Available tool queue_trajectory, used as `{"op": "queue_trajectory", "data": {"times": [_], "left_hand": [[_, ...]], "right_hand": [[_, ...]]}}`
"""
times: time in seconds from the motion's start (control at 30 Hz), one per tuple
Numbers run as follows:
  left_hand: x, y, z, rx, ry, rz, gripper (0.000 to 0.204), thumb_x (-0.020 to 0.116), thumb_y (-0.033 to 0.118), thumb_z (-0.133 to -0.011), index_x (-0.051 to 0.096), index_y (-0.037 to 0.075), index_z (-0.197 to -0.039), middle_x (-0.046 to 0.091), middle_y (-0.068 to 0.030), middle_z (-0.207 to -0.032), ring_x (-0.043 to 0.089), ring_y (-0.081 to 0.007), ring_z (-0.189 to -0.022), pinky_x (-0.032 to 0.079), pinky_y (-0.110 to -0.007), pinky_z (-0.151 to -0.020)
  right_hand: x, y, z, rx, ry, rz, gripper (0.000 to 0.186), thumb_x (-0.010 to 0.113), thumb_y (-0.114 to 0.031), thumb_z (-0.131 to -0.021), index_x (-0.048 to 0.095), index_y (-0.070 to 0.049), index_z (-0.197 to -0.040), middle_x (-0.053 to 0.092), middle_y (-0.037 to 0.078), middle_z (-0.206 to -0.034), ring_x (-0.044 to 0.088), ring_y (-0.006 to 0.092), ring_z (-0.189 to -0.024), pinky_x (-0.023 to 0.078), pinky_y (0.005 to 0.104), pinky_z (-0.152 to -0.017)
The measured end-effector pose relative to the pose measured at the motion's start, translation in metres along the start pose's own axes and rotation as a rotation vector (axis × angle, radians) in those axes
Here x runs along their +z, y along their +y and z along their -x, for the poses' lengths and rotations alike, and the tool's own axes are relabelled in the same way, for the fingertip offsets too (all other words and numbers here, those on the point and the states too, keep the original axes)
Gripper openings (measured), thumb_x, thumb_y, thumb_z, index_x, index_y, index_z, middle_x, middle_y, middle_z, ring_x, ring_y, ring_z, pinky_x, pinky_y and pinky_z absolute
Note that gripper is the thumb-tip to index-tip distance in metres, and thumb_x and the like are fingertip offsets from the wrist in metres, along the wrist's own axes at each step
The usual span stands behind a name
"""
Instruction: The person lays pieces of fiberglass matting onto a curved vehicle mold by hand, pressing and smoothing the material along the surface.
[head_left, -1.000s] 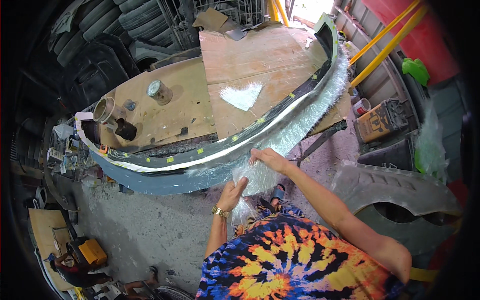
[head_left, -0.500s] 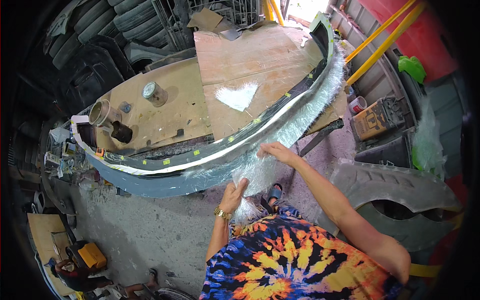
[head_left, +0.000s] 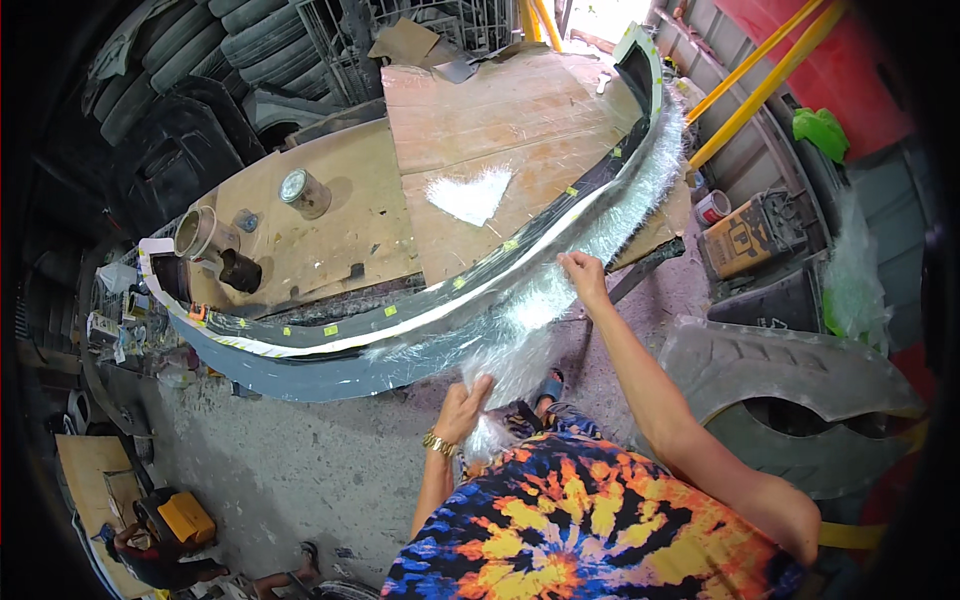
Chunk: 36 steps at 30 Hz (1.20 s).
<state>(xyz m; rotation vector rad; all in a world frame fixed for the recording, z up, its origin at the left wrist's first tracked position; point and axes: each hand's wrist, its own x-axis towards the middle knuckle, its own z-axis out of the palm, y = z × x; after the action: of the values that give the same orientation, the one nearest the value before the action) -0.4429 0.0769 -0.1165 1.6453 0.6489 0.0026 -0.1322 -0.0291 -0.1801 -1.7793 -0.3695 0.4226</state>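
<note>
A long curved grey panel [head_left: 290,382], like a car bumper, spans the table, with small yellow-green tape squares and a white strip along it. Shaggy, shiny fiberglass mat [head_left: 535,310] covers its outer face from the middle to the right end, and a loose length hangs off toward me. My left hand [head_left: 460,412], a gold watch at its wrist, is closed round this hanging length near my shirt. Higher up, my right hand [head_left: 584,275] is closed in a pinch at the mat's edge against the panel. Its fingertips partly hide the strands there.
Cardboard [head_left: 350,235] covers the table, bearing a lidded can [head_left: 304,195], a tub [head_left: 205,235] and a mat scrap [head_left: 470,196]. A grey fender-like panel [head_left: 780,350] and a rectangular tin [head_left: 740,238] are at right. Another person [head_left: 160,555] is at lower left.
My right hand has moved up and right along the panel's edge. My left hand keeps hold of the hanging mat, slightly lower in view.
</note>
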Motion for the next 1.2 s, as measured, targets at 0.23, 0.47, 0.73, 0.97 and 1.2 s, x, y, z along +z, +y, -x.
{"op": "queue_trajectory", "data": {"times": [0.23,0.47,0.73,0.97,1.2], "left_hand": [[-0.011,-0.025,0.019,-0.123,0.08,0.375,0.042,0.053,0.036,-0.095,0.053,0.008,-0.064,0.042,0.0089,-0.061,0.031,-0.0032,-0.057,0.022,-0.024,-0.049],[-0.029,-0.018,0.03,-0.072,0.093,0.501,0.034,0.052,0.033,-0.096,0.055,0.004,-0.078,0.053,0.0001,-0.066,0.053,-0.0096,-0.054,0.046,-0.027,-0.044],[-0.038,0.013,-0.018,0.058,0.129,0.569,0.029,0.054,0.031,-0.095,0.058,0.002,-0.09,0.052,0.0016,-0.07,0.05,-0.0075,-0.058,0.046,-0.025,-0.045],[-0.016,-0.052,-0.056,0.008,0.257,0.508,0.027,0.068,0.014,-0.085,0.05,0.008,-0.066,0.044,0.0064,-0.06,0.042,-0.0036,-0.054,0.039,-0.021,-0.049],[0.0,-0.094,-0.062,-0.035,0.615,0.154,0.021,0.07,0.014,-0.08,0.059,0.001,-0.067,0.059,-0.0057,-0.055,0.054,-0.0107,-0.049,0.042,-0.027,-0.049]], "right_hand": [[0.038,0.014,0.018,-0.055,-0.153,0.437,0.022,0.071,-0.021,-0.078,0.064,-0.002,-0.085,0.063,0.008,-0.077,0.059,0.0208,-0.07,0.046,0.0337,-0.064],[0.008,-0.032,0.055,-0.458,0.007,0.54,0.041,0.072,-0.027,-0.078,0.057,-0.007,-0.11,0.058,0.012,-0.096,0.06,0.0286,-0.086,0.047,0.0402,-0.072],[0.021,-0.064,0.116,0.656,-0.618,-0.82,0.048,0.069,-0.04,-0.083,0.057,-0.002,-0.11,0.063,0.005,-0.096,0.061,0.0147,-0.092,0.052,0.0333,-0.082],[0.028,-0.025,0.07,0.295,-0.492,-0.075,0.022,0.067,-0.021,-0.085,0.06,0.0,-0.088,0.059,0.003,-0.071,0.059,0.0101,-0.052,0.045,0.0241,-0.043],[0.056,0.001,0.068,0.14,-0.417,0.38,0.025,0.066,-0.021,-0.083,0.059,0.002,-0.079,0.059,0.01,-0.061,0.061,0.0161,-0.056,0.048,0.0306,-0.051]]}}
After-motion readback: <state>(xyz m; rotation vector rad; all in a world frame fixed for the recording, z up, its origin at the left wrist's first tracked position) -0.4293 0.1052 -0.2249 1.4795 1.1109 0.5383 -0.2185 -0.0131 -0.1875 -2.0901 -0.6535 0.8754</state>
